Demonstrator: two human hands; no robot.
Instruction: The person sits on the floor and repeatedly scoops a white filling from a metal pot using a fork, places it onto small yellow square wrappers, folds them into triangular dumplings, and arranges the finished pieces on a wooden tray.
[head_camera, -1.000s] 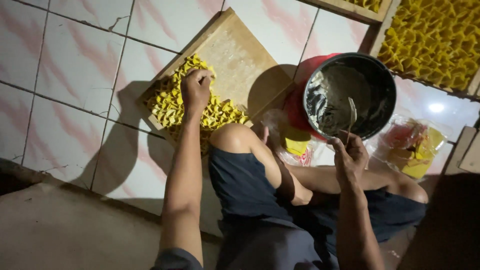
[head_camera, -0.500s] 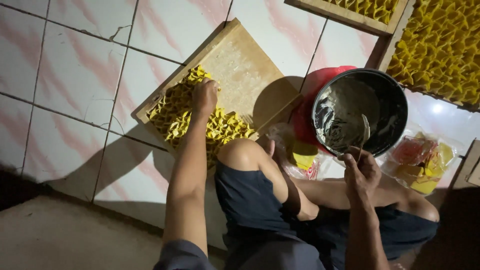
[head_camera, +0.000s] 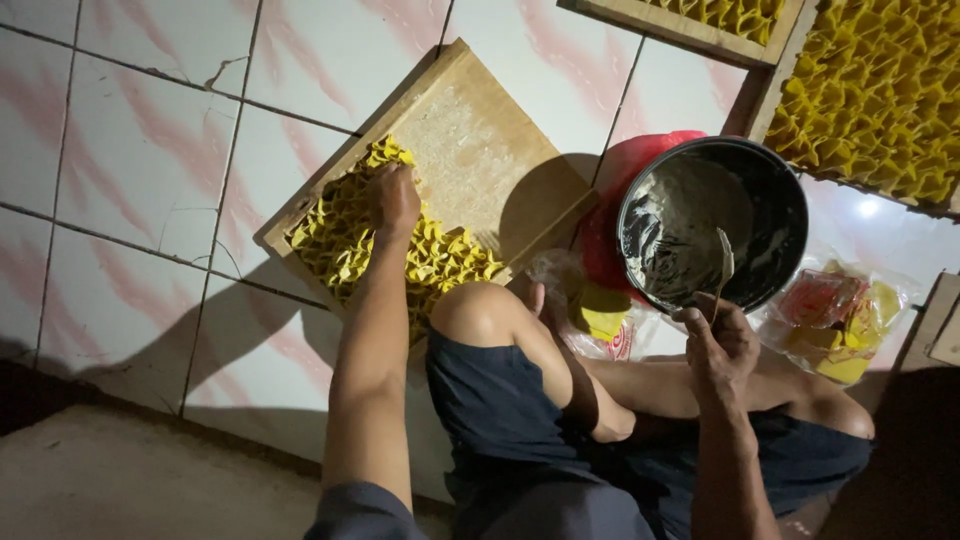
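My left hand (head_camera: 393, 199) reaches out and rests on a pile of small folded yellow paper pieces (head_camera: 440, 262) lying in a shallow wooden tray (head_camera: 480, 130) on the tiled floor. Its fingers curl down onto the pieces; whether it grips one is hidden. My right hand (head_camera: 717, 345) is closed on the handle of a spoon (head_camera: 724, 267) that stands in a black bowl (head_camera: 775, 190) smeared with grey paste. The bowl sits on a red container (head_camera: 628, 180). My bent knees in dark shorts lie between the two hands.
A plastic bag with yellow sheets (head_camera: 598, 312) lies by my knee. Another clear bag with red and yellow packets (head_camera: 840, 315) sits at right. Two more wooden trays filled with folded yellow pieces (head_camera: 880, 90) stand at the top right. White tiles (head_camera: 130, 180) lie left.
The view has shifted a little. My left hand stays on the yellow pieces in the tray, and my right hand remains at the spoon in the bowl.
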